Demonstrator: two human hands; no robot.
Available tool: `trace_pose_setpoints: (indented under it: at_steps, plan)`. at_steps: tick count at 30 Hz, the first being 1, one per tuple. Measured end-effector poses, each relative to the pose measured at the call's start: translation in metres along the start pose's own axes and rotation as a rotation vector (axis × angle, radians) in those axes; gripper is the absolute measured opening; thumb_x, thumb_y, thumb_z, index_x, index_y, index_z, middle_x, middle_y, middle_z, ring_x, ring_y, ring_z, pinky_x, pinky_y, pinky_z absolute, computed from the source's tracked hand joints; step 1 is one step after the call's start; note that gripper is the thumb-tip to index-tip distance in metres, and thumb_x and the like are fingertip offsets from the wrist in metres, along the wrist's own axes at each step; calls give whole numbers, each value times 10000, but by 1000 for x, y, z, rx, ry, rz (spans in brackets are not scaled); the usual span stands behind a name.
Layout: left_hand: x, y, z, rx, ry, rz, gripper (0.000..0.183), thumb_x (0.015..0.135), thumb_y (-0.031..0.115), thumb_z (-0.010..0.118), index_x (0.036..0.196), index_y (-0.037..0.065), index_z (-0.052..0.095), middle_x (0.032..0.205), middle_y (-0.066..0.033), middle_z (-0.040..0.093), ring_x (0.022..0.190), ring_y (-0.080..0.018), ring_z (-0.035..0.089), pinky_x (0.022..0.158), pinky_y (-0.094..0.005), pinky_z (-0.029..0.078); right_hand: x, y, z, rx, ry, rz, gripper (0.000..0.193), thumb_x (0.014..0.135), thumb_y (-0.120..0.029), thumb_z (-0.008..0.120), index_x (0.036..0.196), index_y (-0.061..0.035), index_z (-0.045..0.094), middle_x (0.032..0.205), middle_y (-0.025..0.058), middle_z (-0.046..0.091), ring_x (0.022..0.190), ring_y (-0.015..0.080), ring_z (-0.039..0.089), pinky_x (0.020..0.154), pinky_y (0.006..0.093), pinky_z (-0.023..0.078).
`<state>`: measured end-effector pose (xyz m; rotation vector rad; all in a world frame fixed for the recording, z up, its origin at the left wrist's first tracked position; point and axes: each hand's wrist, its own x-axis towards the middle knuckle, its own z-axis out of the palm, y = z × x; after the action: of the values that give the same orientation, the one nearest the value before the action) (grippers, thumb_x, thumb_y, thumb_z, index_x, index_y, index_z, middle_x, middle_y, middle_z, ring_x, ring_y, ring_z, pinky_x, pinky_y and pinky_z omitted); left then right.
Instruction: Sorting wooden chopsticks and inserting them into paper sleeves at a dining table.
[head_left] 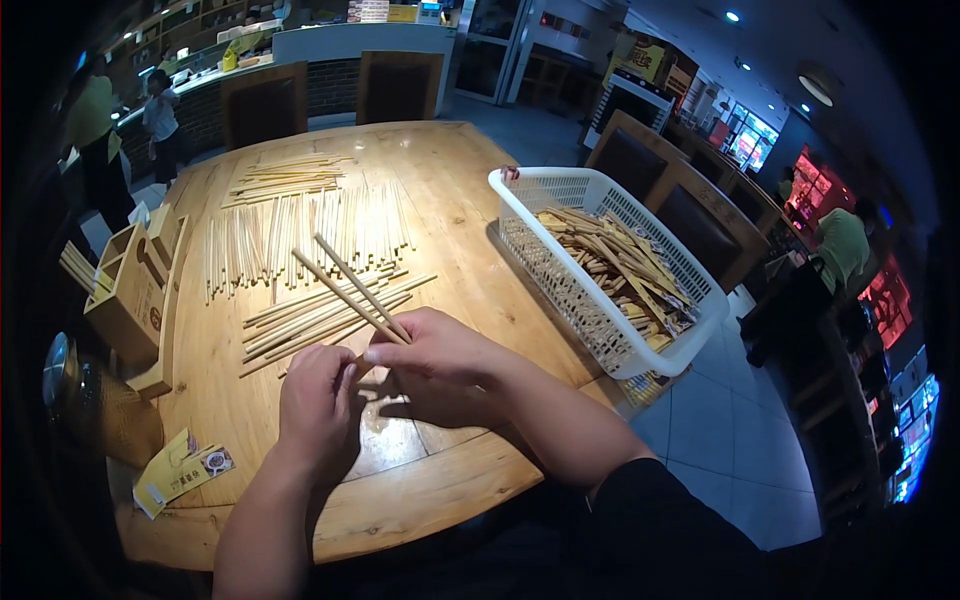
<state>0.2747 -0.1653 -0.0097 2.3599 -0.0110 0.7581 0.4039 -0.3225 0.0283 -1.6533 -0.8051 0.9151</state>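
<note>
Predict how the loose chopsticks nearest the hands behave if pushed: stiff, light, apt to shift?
Likely stiff: the chopsticks lie straight, with no visible bend. Probably light, being so slender. Pushing one may well shift its neighbours, since they lie loose and crossed on the table.

The chopsticks point(336, 286) are tan, the wood-grained table point(470, 205) honey-brown, the lattice-sided basket point(700, 345) white.
</note>
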Motion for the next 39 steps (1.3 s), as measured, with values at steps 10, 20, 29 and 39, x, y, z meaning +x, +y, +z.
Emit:
trace_pose_setpoints:
  at_steps: [10, 20, 29, 39]
  plan:
    - [2, 4, 1, 86, 32, 141, 110, 801, 17, 652, 870, 43, 570, 802, -101, 598, 782, -301, 586, 977, -491, 408, 7, 14, -3, -308, 112, -224, 183, 893, -194, 694, 916, -14, 672, 748, -9, 624, 719, 74, 551, 673, 254, 469]
    - [4, 6, -1, 181, 143, 276, 188, 754, 29, 689, 841, 67, 528, 861, -63, 594, 864, -256, 599, 1026, -509, 368, -1, 5, -1, 200, -60, 47, 133, 916, -198, 650, 922, -68, 626, 746, 9, 627, 535, 35, 436, 475, 194, 325]
    - [2, 6, 0, 50, -53, 202, 206, 774, 72, 712, 885, 69, 538, 903, -85, 606, 890, -281, 607, 998, -500, 397, 1, 7, -9, 227, -134, 98, 94, 900, -125, 608, 949, -47, 590, 720, 34, 634, 490, 40, 423, 441, 185, 315]
    - [2, 6, 4, 26, 3, 233, 220, 766, 47, 700, 932, 66, 557, 920, -90, 610, 900, -295, 605, 984, -491, 407, 3, 10, -10, 238, -176, 95, 83, 890, -129, 607, 864, -51, 602, 711, 36, 636, 473, 38, 412, 429, 187, 310]
